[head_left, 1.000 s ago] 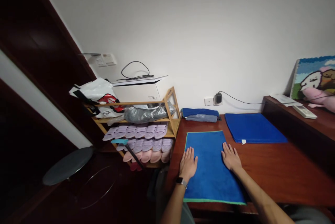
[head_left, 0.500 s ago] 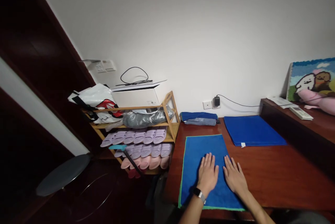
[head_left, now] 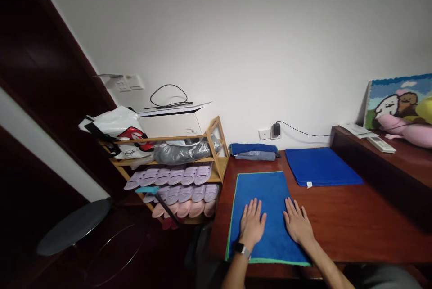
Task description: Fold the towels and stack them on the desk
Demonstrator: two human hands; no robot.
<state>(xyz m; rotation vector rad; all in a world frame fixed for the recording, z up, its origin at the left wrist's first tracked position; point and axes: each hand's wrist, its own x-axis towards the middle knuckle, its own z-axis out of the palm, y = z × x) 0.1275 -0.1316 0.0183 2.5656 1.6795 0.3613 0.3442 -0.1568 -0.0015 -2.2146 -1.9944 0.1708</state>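
Our left hand (head_left: 252, 225) lies flat on a blue towel (head_left: 274, 235) with a green edge, palm down, fingers stretched out side by side and the thumb held apart. Our right hand (head_left: 299, 222) is flat too, over the towel's right edge, partly on the cloth and partly on the wood, with its fingers slightly spread. Neither grip pinches anything. The towel is spread on the near left part of the brown surface (head_left: 357, 221), its near edge along the front. We wear a watch (head_left: 242, 250) on the left wrist; its screen is dark.

Beyond the towel, by the wall, is a bundle of blue and grey cloth (head_left: 256, 151); we see pale lettering on its grey part, too small to read. To its right lies a folded blue cloth (head_left: 324, 166) with a white tag (head_left: 309, 184) at its near corner, on which we can make out no words.

On the rack (head_left: 221, 167) to the left, a white box (head_left: 170, 124) carries small print and a square mark near its lower right corner, too fine to read. Beside it, a white bag (head_left: 121, 120) shows a red design and black script that we cannot read with certainty.
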